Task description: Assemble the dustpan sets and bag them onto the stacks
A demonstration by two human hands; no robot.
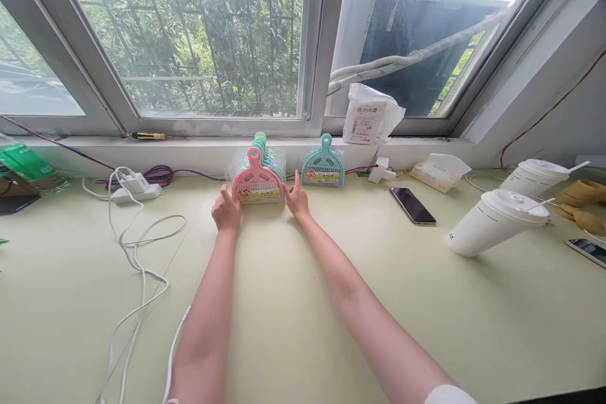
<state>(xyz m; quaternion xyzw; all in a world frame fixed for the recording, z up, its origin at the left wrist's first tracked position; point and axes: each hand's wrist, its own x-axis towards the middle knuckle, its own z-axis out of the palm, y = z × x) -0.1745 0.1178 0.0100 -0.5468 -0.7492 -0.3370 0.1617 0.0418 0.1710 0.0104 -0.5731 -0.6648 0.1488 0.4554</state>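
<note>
A row of small plastic dustpan-and-brush sets in clear wrap stands against the wall below the window. In front is a pink dustpan set [257, 180], with several green ones [260, 141] lined up behind it. My left hand [226, 208] is closed on the pink set's left edge, fingers curled. At its right edge, my right hand [297, 199] presses with the thumb side while the index finger points up. Some of its fingers are hidden. Just right of that hand, a separate green dustpan set [324, 167] leans on the wall.
A phone [413, 205], a white cup [497, 224] and a second cup [534, 178] lie to the right. White cables [142, 265] and a power strip [136, 193] are at left. A wrapped package [369, 115] and a screwdriver [149, 136] rest on the sill.
</note>
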